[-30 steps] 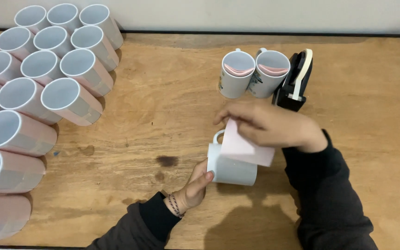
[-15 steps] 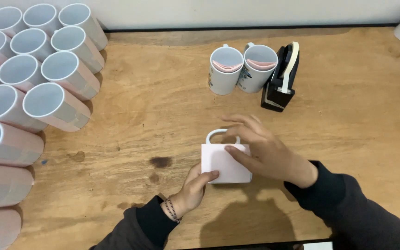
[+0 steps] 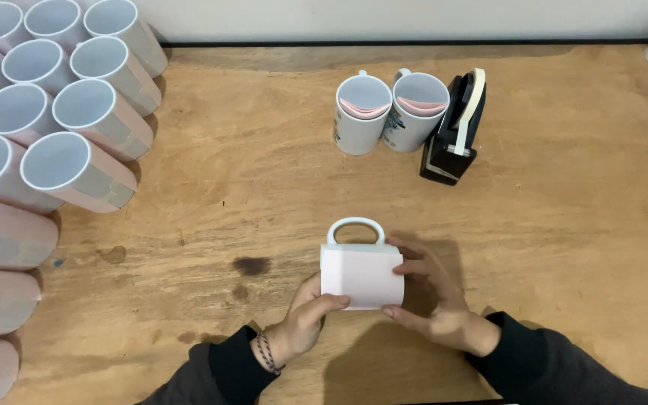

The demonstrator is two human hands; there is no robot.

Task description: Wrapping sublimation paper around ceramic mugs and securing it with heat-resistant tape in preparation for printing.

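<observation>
Along the left edge of the wooden tabletop (image 3: 189,187) lies a stack of white mugs (image 3: 46,142) on their sides, several rows deep, with their open mouths facing up toward the camera; most wear a pale pink paper band around the body.

Near the front edge, about midway across, the left hand (image 3: 305,322) comes in from below, a braided bracelet (image 3: 266,352) on its wrist, its thumb and fingers closed against the left side and lower corner of a white mug (image 3: 360,274). This mug lies on the tabletop with its handle pointing toward the far edge, and a sheet of pink paper (image 3: 361,279) is wrapped over its body. The right hand (image 3: 436,304) presses on the mug's right side, fingers spread along the paper's edge, thumb at its lower corner, so both hands are clamped on the wrapped mug.

Toward the far edge, right of centre, two more mugs (image 3: 388,112) stand upright and touching, each with pink paper curled inside. Just beside them on the right sits a black tape dispenser (image 3: 451,135) carrying a roll of pale tape.
</observation>
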